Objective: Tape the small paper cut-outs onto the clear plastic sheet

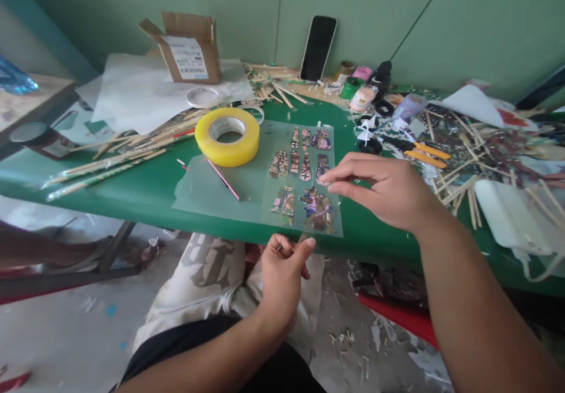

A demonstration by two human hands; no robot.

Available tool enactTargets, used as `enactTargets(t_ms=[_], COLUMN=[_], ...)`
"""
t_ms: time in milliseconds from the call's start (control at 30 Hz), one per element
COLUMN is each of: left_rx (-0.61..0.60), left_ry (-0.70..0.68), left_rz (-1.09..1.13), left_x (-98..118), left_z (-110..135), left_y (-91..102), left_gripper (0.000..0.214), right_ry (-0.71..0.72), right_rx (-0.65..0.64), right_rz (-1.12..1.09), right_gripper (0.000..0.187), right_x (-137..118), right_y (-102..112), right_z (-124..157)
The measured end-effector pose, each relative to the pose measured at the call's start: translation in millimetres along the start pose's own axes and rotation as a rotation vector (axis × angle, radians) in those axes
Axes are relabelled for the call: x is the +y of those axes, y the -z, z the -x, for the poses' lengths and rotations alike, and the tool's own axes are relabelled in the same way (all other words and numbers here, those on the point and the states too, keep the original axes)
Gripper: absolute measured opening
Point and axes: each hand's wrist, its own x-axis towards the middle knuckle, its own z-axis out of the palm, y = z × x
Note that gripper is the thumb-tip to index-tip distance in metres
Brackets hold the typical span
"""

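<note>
My left hand (pixel 282 275) is just in front of the table's front edge, thumb and finger pressed together on what looks like a piece of clear film (pixel 314 241). Above the translucent sheet (pixel 238 199), my right hand (pixel 384 190) is closed in a pinch at its right side; what it grips, if anything, is too small to make out. Its fingertips are at the lower end of a patterned cut-out piece (pixel 322 166). Several such pieces lie on the sheet, among them a larger purple figure-like piece (pixel 318 207). A pink-and-black thin tool (pixel 224 181) lies left of them.
A yellow tape roll (pixel 247 146) sits on the sheet's upper left. Wooden sticks (pixel 128 157) lie at left, a cardboard box (pixel 194 57) and a phone (pixel 318 49) at the back. Orange-handled pliers (pixel 426 155), scraps and a white device (pixel 512 216) crowd the right.
</note>
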Motion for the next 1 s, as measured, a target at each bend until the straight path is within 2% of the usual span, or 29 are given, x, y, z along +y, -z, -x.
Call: enactTargets(t_ms=[133, 267, 367, 500, 633, 833, 1000], left_rx=[0.053, 0.118, 0.159, 0.136, 0.127, 0.154, 0.185], left_ry=[0.032, 0.050, 0.035, -0.004, -0.036, 0.008, -0.006], left_rz=[-0.060, -0.095, -0.070, -0.032, -0.027, -0.065, -0.076], left_x=[-2, -3, -5, -4, -2, -5, -10], left_z=[1, -1, -2, 1, 0, -5, -6], left_y=[-2.3, -3.0, -6.4, -13.4, -16.7, -15.2, -16.6], left_gripper=[0.056, 0.060, 0.060, 0.056, 0.052, 0.054, 0.054], right_ry=[-0.015, -0.009, 0.006, -0.005, -0.008, 0.008, 0.017], right_rx=[-0.019, -0.019, -0.012, 0.029, 0.059, 0.071, 0.110], right_rz=[-0.166, -0.294, -0.351, -0.417, -0.387, -0.363, -0.329], right_gripper=[0.030, 0.031, 0.030, 0.033, 0.034, 0.032, 0.027], right_x=[26, 56, 69, 76, 80, 86, 84], right_y=[-6, -24, -38, -47, -51, -61, -61], right_z=[-11, -24, -30, -34, -37, -39, -32])
